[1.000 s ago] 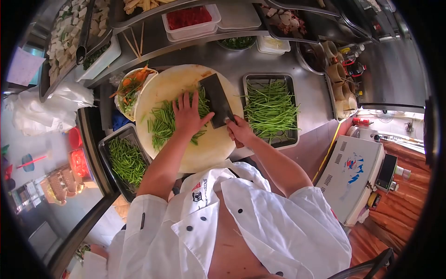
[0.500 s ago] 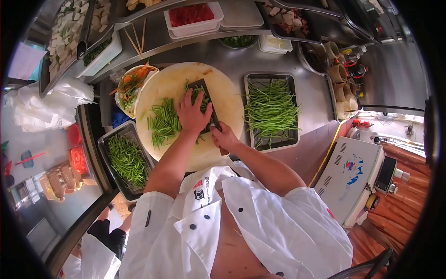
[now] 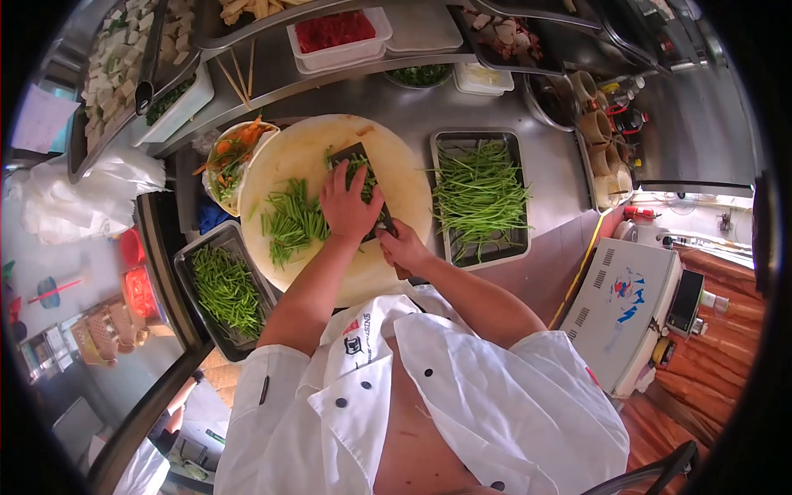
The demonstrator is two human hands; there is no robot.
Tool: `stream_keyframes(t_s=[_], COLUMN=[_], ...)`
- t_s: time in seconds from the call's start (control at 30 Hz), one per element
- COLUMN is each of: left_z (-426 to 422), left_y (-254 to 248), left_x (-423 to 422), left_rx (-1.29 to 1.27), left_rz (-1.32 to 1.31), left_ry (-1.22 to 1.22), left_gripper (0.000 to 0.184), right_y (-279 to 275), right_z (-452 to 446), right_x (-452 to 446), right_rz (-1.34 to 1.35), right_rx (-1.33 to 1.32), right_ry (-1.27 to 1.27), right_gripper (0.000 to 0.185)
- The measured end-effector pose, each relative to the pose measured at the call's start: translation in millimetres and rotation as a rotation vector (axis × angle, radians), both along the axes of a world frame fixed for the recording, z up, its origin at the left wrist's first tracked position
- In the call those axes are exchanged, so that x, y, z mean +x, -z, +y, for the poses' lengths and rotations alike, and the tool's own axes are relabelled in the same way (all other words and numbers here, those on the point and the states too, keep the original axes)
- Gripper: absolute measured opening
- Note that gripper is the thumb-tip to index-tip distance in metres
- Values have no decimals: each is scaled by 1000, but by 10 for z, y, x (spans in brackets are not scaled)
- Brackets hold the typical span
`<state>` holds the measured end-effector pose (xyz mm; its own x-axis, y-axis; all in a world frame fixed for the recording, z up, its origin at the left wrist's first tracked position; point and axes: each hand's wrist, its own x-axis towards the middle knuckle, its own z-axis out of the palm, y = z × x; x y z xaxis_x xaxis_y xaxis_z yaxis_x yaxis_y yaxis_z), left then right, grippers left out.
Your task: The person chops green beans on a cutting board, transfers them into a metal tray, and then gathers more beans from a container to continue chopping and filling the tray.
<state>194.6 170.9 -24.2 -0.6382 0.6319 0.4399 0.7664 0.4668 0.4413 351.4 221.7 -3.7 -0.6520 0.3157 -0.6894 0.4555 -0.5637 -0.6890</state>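
Note:
My right hand (image 3: 404, 247) is wrapped round the handle of a dark-bladed cleaver (image 3: 347, 152), whose blade slants up and left across a round chopping board (image 3: 404, 165). Over the blade, my left hand (image 3: 351, 210) lies with its fingers spread on some cut green stems, partly hiding them and the blade. A loose pile of short green stem pieces (image 3: 293, 223) sits left of that hand on the board. To the right, long thin green stems (image 3: 480, 194) fill a metal tray (image 3: 525, 247). More short cut pieces (image 3: 223, 285) lie in another metal tray (image 3: 183, 262) at lower left.
Behind the board's left edge stands a tub of orange and green scraps (image 3: 235, 161). A shelf above carries a white container of red meat (image 3: 338, 33) and trays of pale cubes (image 3: 124, 66). A white machine (image 3: 615, 318) stands right. Another person (image 3: 157, 445) is partly visible at lower left.
My left hand has shifted slightly right over the cleaver. The blade looks flatter, with more green pieces showing against it. The person at lower left has moved.

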Motion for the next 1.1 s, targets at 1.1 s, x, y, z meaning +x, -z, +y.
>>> stream_keyframes(t_s=[1.1], left_z=[-3361], left_y=[-137], left_x=[-631], left_rx=[-47], left_rz=[-30], left_ry=[-684], left_gripper=[46], right_y=[88], right_z=[-2406], right_x=[-1324], right_rz=[118], right_rx=[-96], right_ry=[-721], right_gripper=[20])
